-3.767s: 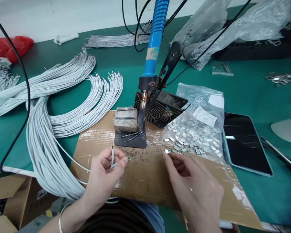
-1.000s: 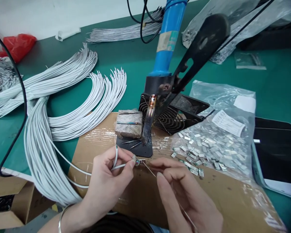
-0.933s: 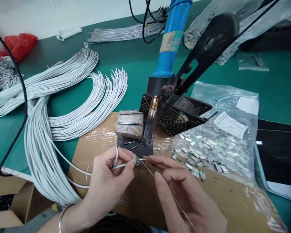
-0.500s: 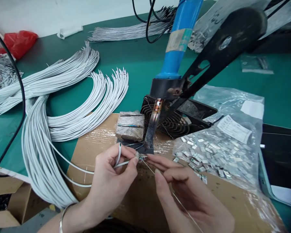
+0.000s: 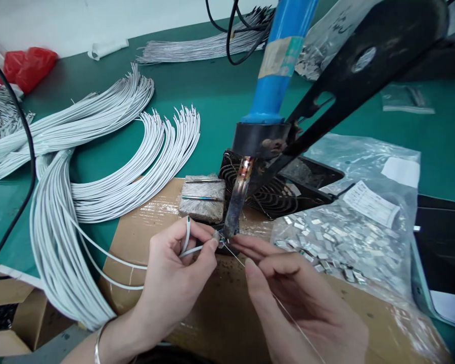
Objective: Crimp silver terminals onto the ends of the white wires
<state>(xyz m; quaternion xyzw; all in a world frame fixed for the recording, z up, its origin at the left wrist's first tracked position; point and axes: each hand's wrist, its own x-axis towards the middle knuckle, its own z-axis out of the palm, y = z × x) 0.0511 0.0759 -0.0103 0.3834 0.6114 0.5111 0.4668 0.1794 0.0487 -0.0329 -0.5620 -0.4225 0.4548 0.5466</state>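
Observation:
My left hand (image 5: 170,283) pinches a white wire (image 5: 163,265) with a small metal clip (image 5: 220,241) at its stripped end. My right hand (image 5: 299,303) holds a thin solder wire (image 5: 284,311), whose tip reaches that clip. The tip of a soldering iron (image 5: 235,207) with a blue handle (image 5: 282,65) stands just above the clip, nearly touching it. Both hands rest over a cardboard sheet (image 5: 220,323). A block of rosin or similar material (image 5: 202,199) lies close behind my left fingers.
Large bundles of white wire (image 5: 109,172) curve around the left side. A plastic bag of metal clips (image 5: 345,235) lies to the right. Behind the iron stands a black fan guard (image 5: 273,189). A dark tablet (image 5: 442,222) sits at the right edge.
My right hand has come in from the clip bag and now holds solder wire at the clip. The hands have met under the iron tip, and the view has moved closer.

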